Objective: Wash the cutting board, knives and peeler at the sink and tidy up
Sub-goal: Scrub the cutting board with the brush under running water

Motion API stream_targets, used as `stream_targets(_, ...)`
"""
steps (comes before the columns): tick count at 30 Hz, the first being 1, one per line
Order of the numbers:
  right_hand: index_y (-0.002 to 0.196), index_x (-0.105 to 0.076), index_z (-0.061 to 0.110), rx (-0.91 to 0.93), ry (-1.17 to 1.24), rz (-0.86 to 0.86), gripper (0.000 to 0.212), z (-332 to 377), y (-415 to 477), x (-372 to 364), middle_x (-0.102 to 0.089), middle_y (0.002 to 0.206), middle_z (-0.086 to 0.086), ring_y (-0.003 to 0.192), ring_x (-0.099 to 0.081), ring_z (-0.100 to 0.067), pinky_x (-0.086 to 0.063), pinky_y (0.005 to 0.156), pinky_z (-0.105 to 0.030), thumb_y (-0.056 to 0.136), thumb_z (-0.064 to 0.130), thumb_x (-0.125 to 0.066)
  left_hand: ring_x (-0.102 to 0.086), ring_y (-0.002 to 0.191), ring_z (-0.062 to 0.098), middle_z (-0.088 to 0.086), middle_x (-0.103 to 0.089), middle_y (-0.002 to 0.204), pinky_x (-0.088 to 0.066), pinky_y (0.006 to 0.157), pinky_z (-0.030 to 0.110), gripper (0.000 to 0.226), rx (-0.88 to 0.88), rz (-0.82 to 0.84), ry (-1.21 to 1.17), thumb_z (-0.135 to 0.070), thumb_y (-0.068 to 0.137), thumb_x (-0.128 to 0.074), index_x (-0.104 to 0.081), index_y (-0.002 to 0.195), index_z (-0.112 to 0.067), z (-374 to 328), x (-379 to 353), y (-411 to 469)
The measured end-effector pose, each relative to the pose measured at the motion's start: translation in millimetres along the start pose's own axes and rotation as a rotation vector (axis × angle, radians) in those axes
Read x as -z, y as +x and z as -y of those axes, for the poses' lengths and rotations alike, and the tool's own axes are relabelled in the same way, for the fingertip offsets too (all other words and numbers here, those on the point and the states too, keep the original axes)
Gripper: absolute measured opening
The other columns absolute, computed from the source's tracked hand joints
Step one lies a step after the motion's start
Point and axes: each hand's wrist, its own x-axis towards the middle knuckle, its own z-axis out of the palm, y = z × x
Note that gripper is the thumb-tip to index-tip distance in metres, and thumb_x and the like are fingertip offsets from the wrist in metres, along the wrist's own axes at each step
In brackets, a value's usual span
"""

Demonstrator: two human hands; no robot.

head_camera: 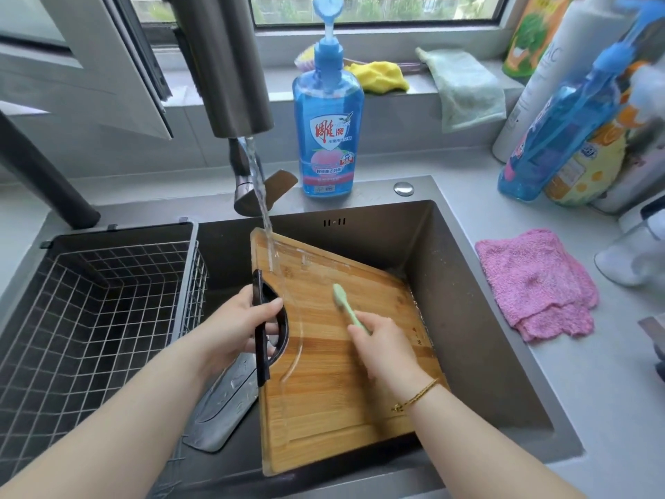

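Holding cutting board (342, 372) tilted inside sink (467, 282) w/ left hand (248, 318), fingers (270, 306) wrapped round its black handle (261, 354), far corner under water stream (261, 196) from tap (230, 66). Scrubbing board face w/ small green brush (345, 306) gripped in right hand (381, 343), fingers (360, 333) closed on the stem

Risks, as a judgement: could lose grip on wet handle & drop board flat, banging sink or landing on cleaver blade (223, 401) lying partly beneath board's left edge. Mind that blade when reaching under, esp. w/ slippery hands. Could throw spray over tabletop (593, 408) & pink cloth (536, 286) by tipping board steeper under the stream. Might bend or flick the thin brush by pressing hard. Prob. still early in task, w/ no peeler in view

Writing: can read "雕牌" in red on blue pump bottle (327, 131) behind sink, peach pic below it, smaller lines too fine to read. Can make out "AC" on white bottle (539, 77) at right, w/ rest cut off. Can't read small marks stamped near board's upper left
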Motion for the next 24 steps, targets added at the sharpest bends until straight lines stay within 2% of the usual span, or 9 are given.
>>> stream_targets(3,0.131,-0.048,0.032,0.103,0.028,0.078,0.037,8.3,-19.9,-4.6,-0.054,0.079,0.015,0.061,-0.05,-0.008,-0.044,0.055,-0.023,0.094,0.031,-0.046,-0.061,0.06,0.007,0.001,-0.06,0.087,-0.047,0.049,0.024,0.014,0.0,0.007,-0.014,-0.019,0.094,-0.049,-0.048,0.108,-0.019,-2.9,-2.0,1.5)
stream_targets(6,0.132,-0.047,0.029,0.037,-0.062,-0.008,0.038,-2.0,-15.5,4.0,-0.061,0.094,0.009,0.073,-0.055,-0.01,-0.046,0.061,-0.023,0.094,0.032,-0.045,-0.058,0.05,0.004,-0.002,-0.055,0.08,-0.046,0.051,0.026,0.015,0.005,0.022,-0.024,-0.018,0.094,-0.049,-0.047,0.109,-0.017,-4.5,-2.6,0.3)
stream_targets(8,0.132,-0.047,0.029,-0.014,-0.106,-0.026,0.039,-8.3,-16.2,9.1,-0.063,0.097,0.006,0.07,-0.054,-0.009,-0.043,0.056,-0.021,0.094,0.033,-0.045,-0.061,0.059,0.007,0.0,-0.058,0.085,-0.047,0.053,0.027,0.015,0.006,0.022,-0.015,-0.02,0.094,-0.049,-0.048,0.108,-0.017,-4.4,-1.9,-0.4)
stream_targets(11,0.129,-0.049,0.034,0.072,-0.021,0.088,0.036,-4.4,-35.5,4.7,-0.061,0.085,0.009,0.055,-0.045,-0.004,-0.037,0.048,-0.018,0.093,0.032,-0.047,-0.063,0.084,0.02,0.007,-0.061,0.101,-0.05,0.053,0.027,0.014,0.0,0.02,0.001,-0.021,0.093,-0.049,-0.048,0.107,-0.018,-5.1,-1.4,-1.1)
stream_targets(13,0.127,-0.05,0.035,0.108,-0.014,0.162,0.035,-4.7,-48.4,3.2,-0.057,0.079,0.013,0.054,-0.043,-0.001,-0.035,0.05,-0.016,0.092,0.033,-0.049,-0.063,0.077,0.015,0.004,-0.06,0.095,-0.048,0.053,0.027,0.011,-0.003,0.019,-0.004,-0.021,0.094,-0.049,-0.048,0.104,-0.02,-6.5,-2.2,-1.9)
stream_targets(16,0.128,-0.05,0.032,-0.015,-0.108,0.045,0.035,-16.5,-39.8,13.9,-0.051,0.073,0.015,0.054,-0.043,-0.002,-0.037,0.05,-0.019,0.094,0.032,-0.046,-0.058,0.055,0.004,-0.002,-0.057,0.08,-0.047,0.054,0.027,0.007,-0.004,0.022,-0.007,-0.019,0.094,-0.048,-0.048,0.101,-0.02,-6.3,-2.7,-3.7)
stream_targets(18,0.13,-0.049,0.032,-0.049,-0.138,0.022,0.035,-17.9,-43.4,15.7,-0.049,0.072,0.014,0.054,-0.042,-0.004,-0.038,0.048,-0.019,0.094,0.032,-0.044,-0.059,0.052,0.004,-0.002,-0.057,0.079,-0.047,0.054,0.026,0.007,-0.002,0.026,0.006,-0.019,0.094,-0.047,-0.048,0.102,-0.019,-6.0,-2.4,-4.1)
stream_targets(20,0.128,-0.049,0.036,0.03,-0.108,0.107,0.035,-9.4,-56.2,9.2,-0.052,0.073,0.013,0.053,-0.044,-0.005,-0.038,0.048,-0.02,0.093,0.034,-0.046,-0.058,0.049,0.003,-0.002,-0.056,0.077,-0.047,0.052,0.026,0.006,0.005,0.022,-0.001,-0.018,0.095,-0.047,-0.048,0.1,-0.018,-7.4,-3.0,-3.8)
stream_targets(24,0.13,-0.049,0.035,0.077,-0.087,0.138,0.038,-0.3,-76.6,1.5,-0.052,0.071,0.014,0.052,-0.046,-0.004,-0.041,0.049,-0.018,0.092,0.035,-0.048,-0.062,0.071,0.013,0.003,-0.061,0.087,-0.048,0.054,0.028,0.004,0.021,0.021,0.006,-0.018,0.095,-0.046,-0.048,0.099,-0.019,-10.5,-2.7,-5.9)
